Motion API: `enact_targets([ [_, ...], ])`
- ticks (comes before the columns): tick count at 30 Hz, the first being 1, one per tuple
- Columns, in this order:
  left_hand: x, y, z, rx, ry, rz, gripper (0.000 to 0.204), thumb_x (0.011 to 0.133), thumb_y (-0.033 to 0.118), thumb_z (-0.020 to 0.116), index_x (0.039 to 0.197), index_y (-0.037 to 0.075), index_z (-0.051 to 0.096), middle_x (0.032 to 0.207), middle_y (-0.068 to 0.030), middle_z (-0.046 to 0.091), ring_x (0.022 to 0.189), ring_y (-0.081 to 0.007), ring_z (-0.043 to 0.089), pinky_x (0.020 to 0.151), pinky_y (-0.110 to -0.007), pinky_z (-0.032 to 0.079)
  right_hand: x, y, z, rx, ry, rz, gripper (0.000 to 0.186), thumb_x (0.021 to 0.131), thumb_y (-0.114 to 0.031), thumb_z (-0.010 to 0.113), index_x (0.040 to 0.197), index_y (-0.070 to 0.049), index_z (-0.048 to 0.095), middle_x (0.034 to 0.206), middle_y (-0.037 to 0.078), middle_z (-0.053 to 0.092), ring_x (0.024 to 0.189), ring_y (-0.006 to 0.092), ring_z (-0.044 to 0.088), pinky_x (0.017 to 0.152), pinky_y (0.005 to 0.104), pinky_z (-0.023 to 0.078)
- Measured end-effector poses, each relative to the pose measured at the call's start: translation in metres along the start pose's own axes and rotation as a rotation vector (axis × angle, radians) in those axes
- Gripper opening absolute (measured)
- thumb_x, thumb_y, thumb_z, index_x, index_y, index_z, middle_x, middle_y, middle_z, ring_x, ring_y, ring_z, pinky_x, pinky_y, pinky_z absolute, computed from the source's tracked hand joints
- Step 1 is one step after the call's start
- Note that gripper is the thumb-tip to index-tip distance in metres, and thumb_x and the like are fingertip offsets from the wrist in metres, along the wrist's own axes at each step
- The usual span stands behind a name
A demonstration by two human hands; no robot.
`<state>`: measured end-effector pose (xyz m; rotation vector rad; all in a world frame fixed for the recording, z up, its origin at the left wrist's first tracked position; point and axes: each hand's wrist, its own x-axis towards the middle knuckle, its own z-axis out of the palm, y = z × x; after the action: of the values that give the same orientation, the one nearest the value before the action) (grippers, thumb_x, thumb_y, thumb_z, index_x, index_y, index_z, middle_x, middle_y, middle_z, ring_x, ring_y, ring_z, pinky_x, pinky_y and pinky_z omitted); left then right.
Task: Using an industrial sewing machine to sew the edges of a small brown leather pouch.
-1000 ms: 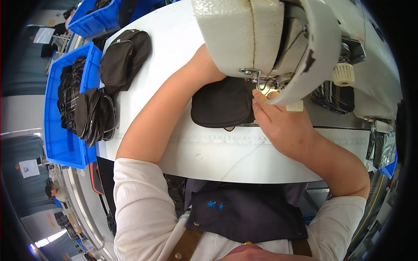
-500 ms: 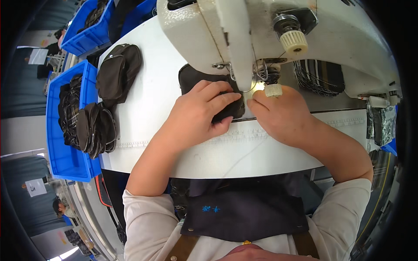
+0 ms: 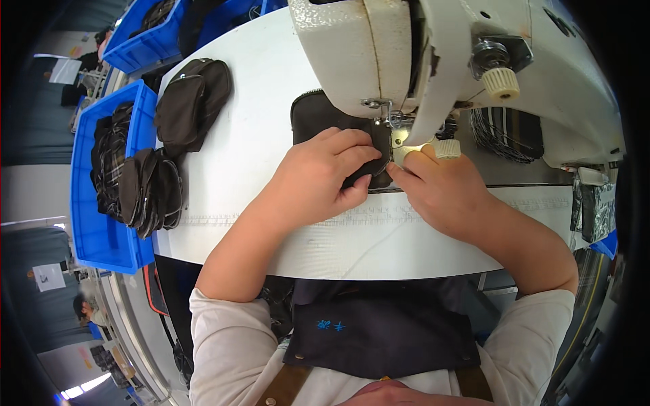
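A dark brown fabric panel [image 3: 313,116], curved at its corner and edged with what looks like zipper teeth, lies flat on the white sewing table. Its right edge reaches the needle area of the white sewing machine [image 3: 345,54]. My left hand [image 3: 321,172] rests on the panel, fingers bent and thumb drawn in, holding it by the near right part. On the other side of the needle, my right hand [image 3: 443,189] is closed, its index fingertip at the panel's right edge. The machine's lit foot area and a knob partly hide its other fingers.
Dark pouches [image 3: 193,105] and a stack of dark pieces [image 3: 150,193] lie at the left. Beside them stands a blue bin [image 3: 108,254] of dark fabric; another blue bin [image 3: 145,51] is behind. Striped pieces [image 3: 508,135] are stacked under the machine arm. A ruler strip [image 3: 223,218] crosses the table.
The view has shifted a little, so the machine sits further right in the picture. Both hands stay at the panel, whose zipper-like edge shows more now.
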<state>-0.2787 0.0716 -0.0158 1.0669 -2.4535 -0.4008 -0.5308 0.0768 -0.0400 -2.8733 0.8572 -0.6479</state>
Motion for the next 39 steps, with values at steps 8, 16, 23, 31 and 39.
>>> enact_targets([
  [8, 0.006, 0.002, 0.003, 0.038, 0.030, 0.007, 0.031, 0.079, 0.014, 0.076, 0.108, 0.004, 0.075, 0.114, -0.0093, 0.068, 0.098, -0.0280, 0.068, 0.081, -0.039, 0.060, 0.000, 0.002, 0.003, 0.000, 0.019, 0.026, 0.035, 0.079, -0.008, 0.071, 0.114, 0.000, 0.072, 0.084, 0.006, 0.062, 0.069, 0.0257, 0.065, 0.061, 0.0400, 0.052],
  [16, 0.015, -0.008, -0.010, 0.051, -0.108, 0.015, 0.035, 0.085, 0.016, 0.078, 0.117, 0.004, 0.073, 0.111, -0.0088, 0.066, 0.102, -0.0290, 0.067, 0.085, -0.040, 0.059, -0.001, 0.003, 0.007, -0.033, 0.018, 0.039, 0.036, 0.080, -0.008, 0.072, 0.115, -0.003, 0.074, 0.082, 0.006, 0.061, 0.068, 0.0258, 0.064, 0.060, 0.0400, 0.051],
  [23, 0.020, -0.008, -0.007, 0.080, -0.172, 0.000, 0.031, 0.088, 0.012, 0.077, 0.118, 0.006, 0.072, 0.105, -0.0101, 0.072, 0.093, -0.0351, 0.069, 0.081, -0.044, 0.055, 0.000, 0.004, 0.007, -0.003, 0.040, 0.014, 0.038, 0.080, -0.008, 0.071, 0.118, -0.004, 0.074, 0.082, 0.005, 0.059, 0.068, 0.0252, 0.063, 0.060, 0.0390, 0.050],
  [31, 0.022, -0.015, 0.002, 0.023, -0.042, 0.004, 0.023, 0.088, 0.014, 0.076, 0.110, 0.007, 0.074, 0.104, -0.0064, 0.072, 0.099, -0.0285, 0.070, 0.082, -0.039, 0.059, 0.000, 0.005, 0.005, -0.006, -0.007, 0.020, 0.040, 0.079, -0.008, 0.071, 0.119, -0.003, 0.074, 0.083, 0.005, 0.060, 0.067, 0.0250, 0.063, 0.059, 0.0391, 0.050],
  [39, 0.019, -0.023, 0.008, 0.017, -0.027, 0.055, 0.016, 0.087, 0.014, 0.077, 0.101, 0.009, 0.076, 0.099, -0.0031, 0.072, 0.096, -0.0262, 0.070, 0.079, -0.037, 0.059, 0.001, 0.006, 0.002, 0.009, -0.019, -0.001, 0.040, 0.079, -0.010, 0.072, 0.118, -0.002, 0.073, 0.085, 0.005, 0.062, 0.069, 0.0249, 0.064, 0.059, 0.0391, 0.049],
])
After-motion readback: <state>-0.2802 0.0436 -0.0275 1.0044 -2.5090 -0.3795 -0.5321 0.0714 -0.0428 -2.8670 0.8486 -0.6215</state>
